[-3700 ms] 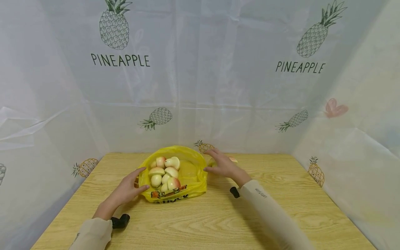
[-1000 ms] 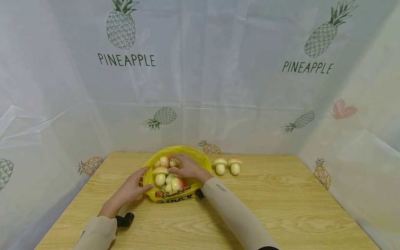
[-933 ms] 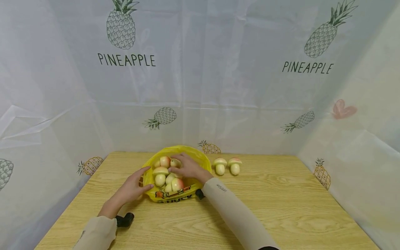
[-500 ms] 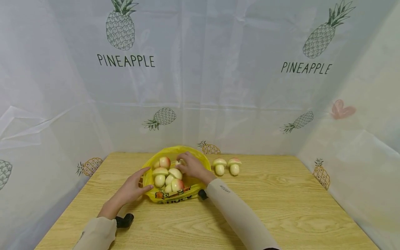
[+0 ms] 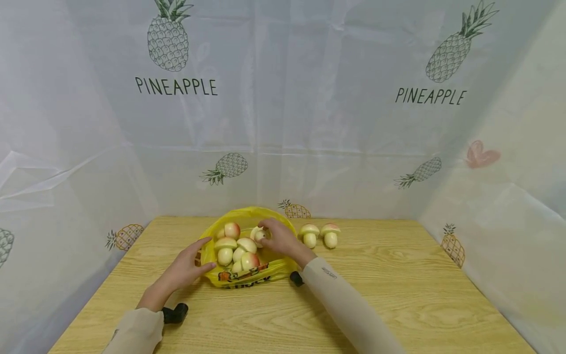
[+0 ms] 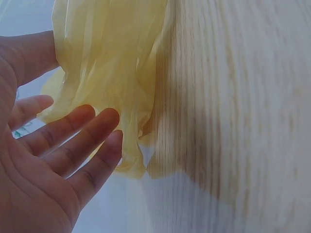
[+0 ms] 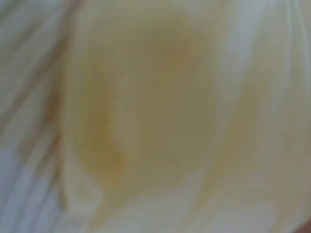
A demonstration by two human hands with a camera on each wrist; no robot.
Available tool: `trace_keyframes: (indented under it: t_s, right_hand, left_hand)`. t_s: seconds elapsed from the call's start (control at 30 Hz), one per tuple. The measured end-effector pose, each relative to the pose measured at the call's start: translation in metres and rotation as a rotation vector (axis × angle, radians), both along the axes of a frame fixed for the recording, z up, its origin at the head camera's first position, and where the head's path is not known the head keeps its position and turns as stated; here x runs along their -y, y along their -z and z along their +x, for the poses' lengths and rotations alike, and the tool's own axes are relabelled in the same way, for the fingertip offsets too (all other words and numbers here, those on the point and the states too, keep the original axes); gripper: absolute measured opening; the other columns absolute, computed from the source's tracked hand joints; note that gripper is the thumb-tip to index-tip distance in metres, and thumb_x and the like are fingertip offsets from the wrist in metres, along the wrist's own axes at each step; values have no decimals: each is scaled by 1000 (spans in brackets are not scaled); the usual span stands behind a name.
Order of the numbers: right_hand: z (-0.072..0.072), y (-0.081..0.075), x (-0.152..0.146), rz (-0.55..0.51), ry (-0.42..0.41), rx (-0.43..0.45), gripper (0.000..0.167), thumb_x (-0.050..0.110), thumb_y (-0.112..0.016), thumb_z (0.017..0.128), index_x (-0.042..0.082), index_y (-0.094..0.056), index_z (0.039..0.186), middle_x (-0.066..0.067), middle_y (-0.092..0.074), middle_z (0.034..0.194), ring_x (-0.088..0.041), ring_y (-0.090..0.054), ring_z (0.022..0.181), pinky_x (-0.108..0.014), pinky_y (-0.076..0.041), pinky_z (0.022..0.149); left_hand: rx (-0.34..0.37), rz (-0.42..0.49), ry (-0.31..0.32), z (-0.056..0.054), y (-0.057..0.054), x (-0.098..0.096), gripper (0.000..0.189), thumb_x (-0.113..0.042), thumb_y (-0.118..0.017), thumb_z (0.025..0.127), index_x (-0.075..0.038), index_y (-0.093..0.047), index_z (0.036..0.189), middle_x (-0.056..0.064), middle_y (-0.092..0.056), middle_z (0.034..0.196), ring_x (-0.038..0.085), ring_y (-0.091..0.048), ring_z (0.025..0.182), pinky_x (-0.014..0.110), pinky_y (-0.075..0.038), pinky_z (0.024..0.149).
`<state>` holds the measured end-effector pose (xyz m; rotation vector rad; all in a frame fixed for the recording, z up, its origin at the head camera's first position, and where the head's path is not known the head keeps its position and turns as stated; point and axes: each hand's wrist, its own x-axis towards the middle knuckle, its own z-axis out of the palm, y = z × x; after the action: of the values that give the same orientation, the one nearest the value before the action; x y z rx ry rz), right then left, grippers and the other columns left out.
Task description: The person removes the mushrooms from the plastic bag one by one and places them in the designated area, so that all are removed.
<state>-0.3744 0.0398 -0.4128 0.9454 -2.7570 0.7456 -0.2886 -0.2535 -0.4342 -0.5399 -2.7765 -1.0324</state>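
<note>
A yellow plastic bag (image 5: 240, 213) lies with its mouth open on the table, several cream mushrooms (image 5: 225, 254) with reddish caps inside it. Within the bag's right part, my right hand (image 5: 285, 241) pinches one mushroom (image 5: 256, 234) between thumb and fingers. At the left rim rests my left hand (image 5: 182, 268), thumb and index finger spread against the plastic. The left wrist view shows that hand's fingers (image 6: 80, 153) loosely extended beside the yellow bag (image 6: 109, 53). Blurred yellow plastic (image 7: 160, 111) fills most of the right wrist view, which hides the right hand's grip.
Two mushrooms (image 5: 309, 237) (image 5: 330, 237) stand side by side on the wooden table (image 5: 389, 285), right of the bag. A pale curtain (image 5: 283, 118) printed with pineapples borders the table at the back and sides.
Over the last second my right hand has shifted right inside the bag, taking a mushroom away from the others. Earlier it was by the mushrooms outside. My left hand has stayed at the bag's rim.
</note>
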Motion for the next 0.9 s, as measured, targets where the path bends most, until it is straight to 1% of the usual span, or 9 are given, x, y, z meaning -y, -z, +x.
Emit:
trace_keyframes:
  t_s: [0.1, 0.2, 0.33, 0.43, 0.53, 0.63, 0.7, 0.83, 0.9]
  right_hand:
    - [4, 1, -5, 30, 8, -2, 41, 25, -66, 91, 15, -55, 129, -2, -55, 119, -17, -54, 103, -34, -48, 85]
    - [6, 2, -8, 52, 5, -5, 37, 31, -63, 93, 19, -58, 127, 0, -53, 117, -16, -54, 99, -34, -48, 81]
    - [6, 3, -10, 44, 2, -10, 30, 35, -61, 94, 20, -64, 120, 1, -54, 114, -16, -55, 97, -32, -49, 80]
    - [4, 5, -11, 46, 7, -9, 28, 35, -64, 93, 19, -65, 115, 2, -54, 112, -13, -55, 93, -29, -48, 78]
    - [3, 6, -12, 45, 15, -7, 26, 35, -67, 91, 19, -64, 110, 4, -52, 108, -11, -54, 89, -27, -48, 74]
    - [4, 7, -14, 24, 31, 4, 25, 34, -68, 89, 18, -60, 107, 2, -49, 108, -11, -54, 89, -27, -48, 71]
    - [4, 7, -14, 3, 41, 16, 30, 33, -69, 89, 18, -56, 111, -1, -46, 115, -13, -56, 91, -27, -48, 69]
    - [4, 7, -15, 5, 41, 27, 51, 30, -70, 89, 22, -47, 135, -6, -36, 139, -16, -59, 96, -27, -50, 70]
    - [3, 6, -14, 25, 27, 30, 60, 27, -69, 90, 26, -41, 143, -8, -29, 147, -16, -60, 96, -27, -50, 71]
  left_hand:
    - [3, 3, 2, 1, 0, 1, 72, -25, -70, 89, -1, -33, 147, 27, -38, 143, 43, -50, 116, 55, -46, 89]
    - [0, 1, 3, 2, 0, 2, 72, -26, -70, 89, -1, -34, 146, 28, -40, 142, 41, -52, 113, 53, -48, 86]
    - [-2, 1, 0, 2, 1, 2, 72, -26, -70, 89, -1, -34, 146, 27, -41, 141, 39, -54, 111, 52, -49, 85]
    - [-2, 4, 1, 2, 2, 2, 72, -25, -70, 89, -1, -34, 146, 27, -41, 141, 39, -54, 111, 53, -48, 86]
    - [-8, 0, 4, 2, 1, 1, 72, -26, -70, 89, -1, -34, 146, 27, -40, 141, 40, -53, 112, 54, -48, 87]
    - [-13, -4, 5, 1, 1, 1, 72, -27, -70, 89, 0, -34, 146, 28, -40, 142, 41, -53, 112, 55, -47, 87]
    - [-13, -6, 6, 1, 1, 0, 73, -27, -70, 89, 0, -34, 146, 28, -39, 142, 42, -51, 115, 56, -46, 89]
    - [1, -1, 8, 1, 0, 0, 73, -26, -70, 89, -1, -33, 147, 28, -38, 143, 42, -52, 114, 55, -47, 88]
    - [7, 4, 9, 1, -1, 0, 73, -26, -70, 89, -2, -33, 147, 28, -39, 143, 41, -53, 112, 53, -48, 86]
